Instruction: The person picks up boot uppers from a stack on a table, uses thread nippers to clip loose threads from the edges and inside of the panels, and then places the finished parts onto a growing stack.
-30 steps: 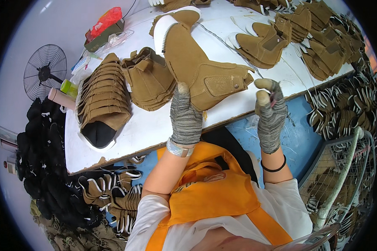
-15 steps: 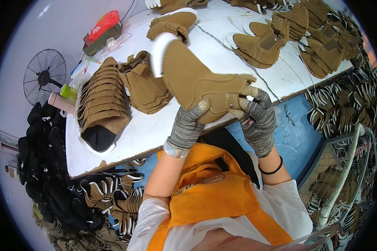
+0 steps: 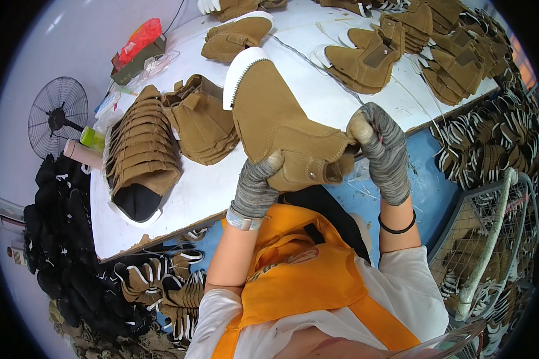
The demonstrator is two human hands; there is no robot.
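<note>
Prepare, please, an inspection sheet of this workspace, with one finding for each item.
Surface: white table, its front edge worn.
Work pieces: tan boot upper with white toe, held up; nested row of uppers and a shorter stack at left, more at right.
Clutter: dark green box with red plastic; pink container.
Hands: both gloved in grey; left hand grips the upper's side, right hand pinches its opening.
Cables: thin dark strand across the table; cord or lace, cannot tell.
Surroundings: fan, black pile, wire cart.
</note>
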